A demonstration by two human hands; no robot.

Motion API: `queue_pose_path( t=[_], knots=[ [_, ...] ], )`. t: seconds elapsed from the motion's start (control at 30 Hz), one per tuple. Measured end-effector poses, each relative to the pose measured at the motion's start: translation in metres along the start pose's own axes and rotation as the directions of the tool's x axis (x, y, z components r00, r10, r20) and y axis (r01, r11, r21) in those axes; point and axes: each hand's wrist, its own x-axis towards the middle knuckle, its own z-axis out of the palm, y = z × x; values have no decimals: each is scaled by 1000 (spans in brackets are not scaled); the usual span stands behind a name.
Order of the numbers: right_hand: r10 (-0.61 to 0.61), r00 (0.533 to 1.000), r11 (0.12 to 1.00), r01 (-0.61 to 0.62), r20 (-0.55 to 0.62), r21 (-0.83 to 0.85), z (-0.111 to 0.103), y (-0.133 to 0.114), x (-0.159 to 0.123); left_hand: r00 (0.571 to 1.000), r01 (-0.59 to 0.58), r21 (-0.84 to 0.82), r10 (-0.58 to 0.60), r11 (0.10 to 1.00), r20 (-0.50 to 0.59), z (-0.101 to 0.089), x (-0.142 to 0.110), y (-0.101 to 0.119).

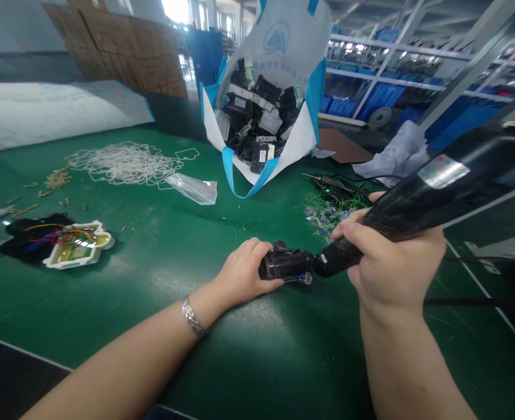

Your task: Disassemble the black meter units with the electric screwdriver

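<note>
My left hand [243, 269] is closed round a small black plastic part [286, 265] that lies on the green table [161, 245]. My right hand [388, 256] grips a long black power tool [432, 195] with a label on its body. The tool's tip touches the right end of the black part. A silver bracelet [193, 317] sits on my left wrist.
A white and blue bag [298, 137] full of black parts stands at the back. A clear plastic bag [193, 188], a heap of white wire frames [123, 162], a white tray with wires [77, 245], green wire scraps [331, 213] and brown cardboard [344, 149] lie around.
</note>
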Motion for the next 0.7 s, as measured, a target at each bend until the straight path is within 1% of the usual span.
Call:
queue_pose_path(
  t=[0.1,0.23,0.4,0.57,0.7],
  knots=[
    [-27,999,994,25,19,105,1,-1,2,1000,-6,7,6,1000,2,-1,0,0],
    [11,1000,989,-14,21,149,1,0,6,1000,-2,2,2,1000,2,-1,0,1],
    [8,1000,992,-10,20,126,2,0,4,1000,-2,-2,2,1000,13,-2,1,-1],
    [-11,1000,993,11,2,115,3,-3,0,996,-47,-29,50,998,77,-8,0,-3],
    [-19,1000,992,21,-17,123,3,-2,1,995,-37,-17,38,999,96,-9,-1,0]
  ],
)
